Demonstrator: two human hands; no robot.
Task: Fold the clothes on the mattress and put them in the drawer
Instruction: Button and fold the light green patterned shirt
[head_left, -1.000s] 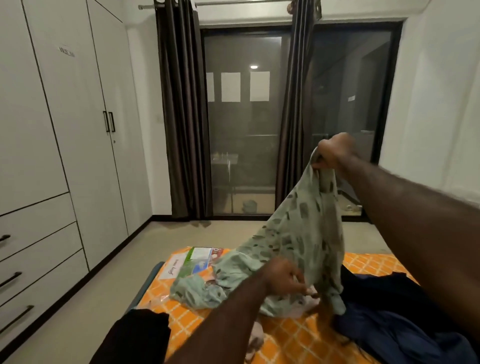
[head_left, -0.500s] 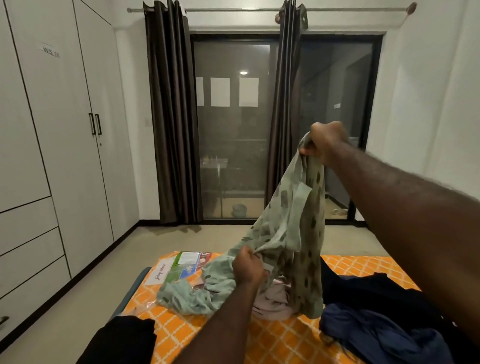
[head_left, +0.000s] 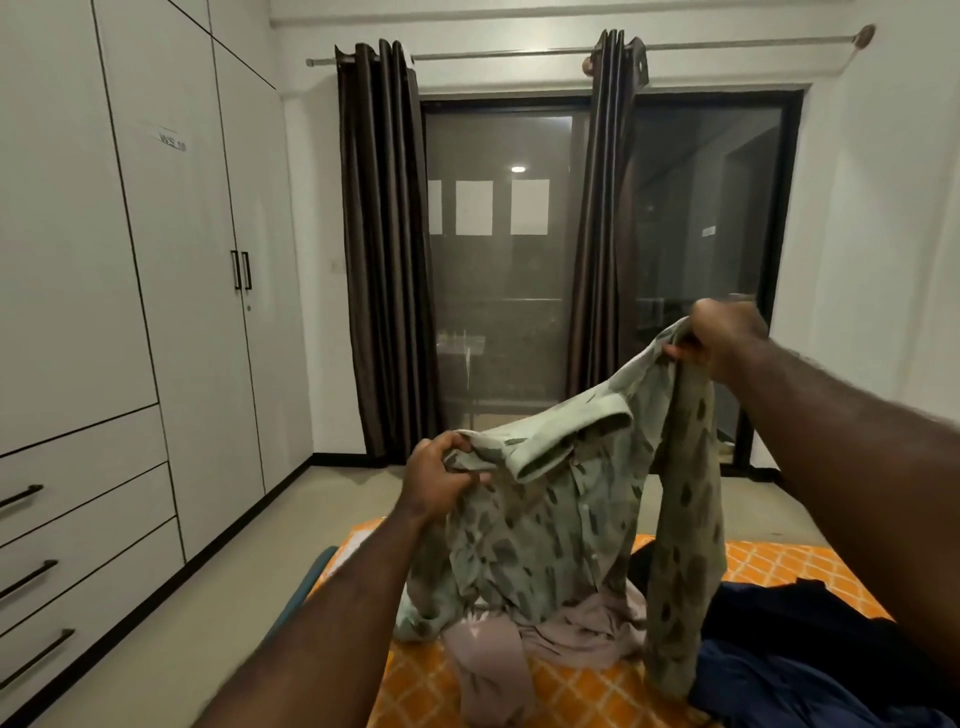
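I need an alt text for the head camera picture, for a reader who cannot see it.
Two bare hands hold up a pale green patterned shirt above an orange mattress: the left hand grips near the collar, the right hand lifts a shoulder higher. Other clothes lie beneath; a white wardrobe with drawers stands left.

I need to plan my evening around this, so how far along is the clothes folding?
Nothing looks folded yet. In hand: the left hand and right hand hold up the green printed shirt by its shoulders. Left: a pinkish garment and dark blue clothes lie crumpled on the orange mattress, and the wardrobe drawers are closed.
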